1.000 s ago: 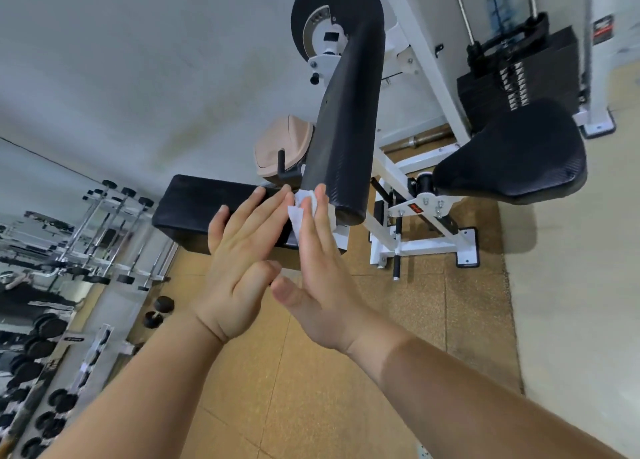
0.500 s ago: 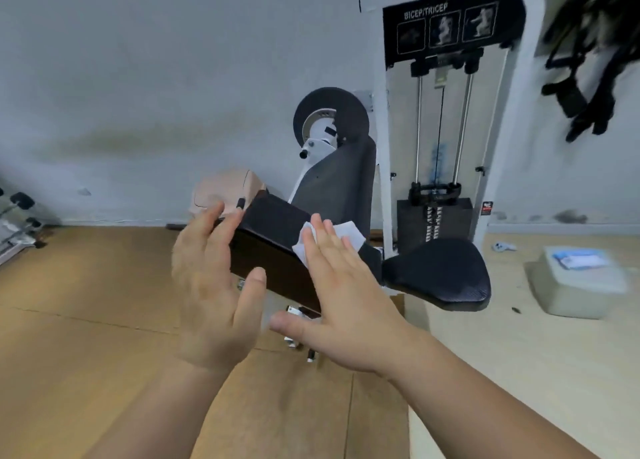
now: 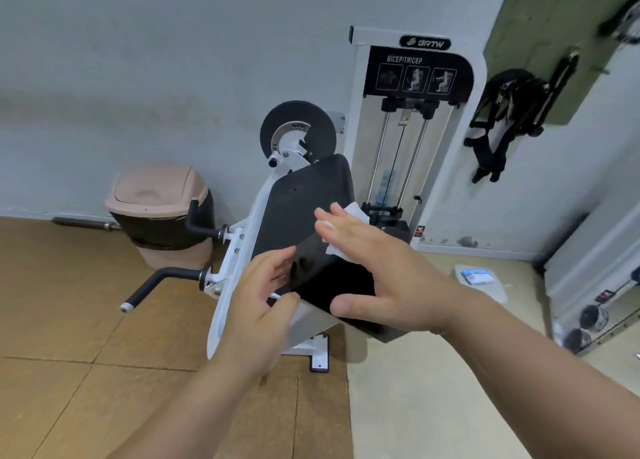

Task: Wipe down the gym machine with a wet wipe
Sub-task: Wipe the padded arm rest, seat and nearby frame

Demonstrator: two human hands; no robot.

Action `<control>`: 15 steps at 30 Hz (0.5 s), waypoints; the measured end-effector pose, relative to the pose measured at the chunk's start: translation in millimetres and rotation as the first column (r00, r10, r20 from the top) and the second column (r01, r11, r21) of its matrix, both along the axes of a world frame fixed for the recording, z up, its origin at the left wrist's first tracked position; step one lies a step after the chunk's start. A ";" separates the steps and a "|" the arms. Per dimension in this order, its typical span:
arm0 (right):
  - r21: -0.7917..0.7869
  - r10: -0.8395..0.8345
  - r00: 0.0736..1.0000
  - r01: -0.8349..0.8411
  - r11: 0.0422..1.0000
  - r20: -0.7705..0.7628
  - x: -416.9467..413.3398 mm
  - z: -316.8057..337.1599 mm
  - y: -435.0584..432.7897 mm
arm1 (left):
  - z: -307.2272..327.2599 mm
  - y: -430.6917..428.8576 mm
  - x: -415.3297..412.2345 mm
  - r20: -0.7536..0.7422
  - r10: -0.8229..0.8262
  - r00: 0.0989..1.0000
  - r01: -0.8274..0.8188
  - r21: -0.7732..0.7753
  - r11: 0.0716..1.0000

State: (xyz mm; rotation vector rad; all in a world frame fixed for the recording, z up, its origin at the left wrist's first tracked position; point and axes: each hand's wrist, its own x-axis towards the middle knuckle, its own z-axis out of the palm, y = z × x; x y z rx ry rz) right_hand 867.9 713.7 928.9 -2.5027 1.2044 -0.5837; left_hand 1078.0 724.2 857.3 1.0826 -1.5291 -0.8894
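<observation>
Wet wipe [image 3: 354, 212], white and crumpled, lies on the black padded arm rest [image 3: 304, 202] of the white bicep/tricep machine [image 3: 420, 72], pressed flat under the straight fingers of the right hand [image 3: 388, 271]. A pink-lidded bin [image 3: 159, 195] with a black liner stands closed by the wall. On the floor, a translucent plastic box [image 3: 498, 292] carries a blue-and-white packet [image 3: 479, 275], inside or on top, unclear. The left hand [image 3: 263, 306] curls loosely at the pad's lower edge; whether it grips is unclear.

The right hand [image 3: 377, 268] presses a white wet wipe [image 3: 354, 211] flat against the machine's sloping black arm pad [image 3: 304, 209], fingers straight. The left hand [image 3: 256, 306], fingers loosely curved, sits at the pad's near left edge. A pink-lidded bin [image 3: 159, 212] stands far left by the wall.
</observation>
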 end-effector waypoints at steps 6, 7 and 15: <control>0.126 0.048 0.923 0.001 0.992 -0.383 14.6 47.6 -33.1 | 1.2 -2.3 0.9 -0.060 0.049 0.997 -0.040 0.142 0.989; 0.134 0.052 0.905 0.005 0.991 -0.423 17.7 52.0 -33.8 | 2.6 -1.3 -0.3 -0.058 0.055 0.997 -0.046 0.152 0.987; -0.048 -0.083 0.972 0.074 0.996 -0.219 21.1 8.9 3.0 | 4.4 -15.8 21.3 -0.077 -0.026 0.997 0.039 0.166 0.985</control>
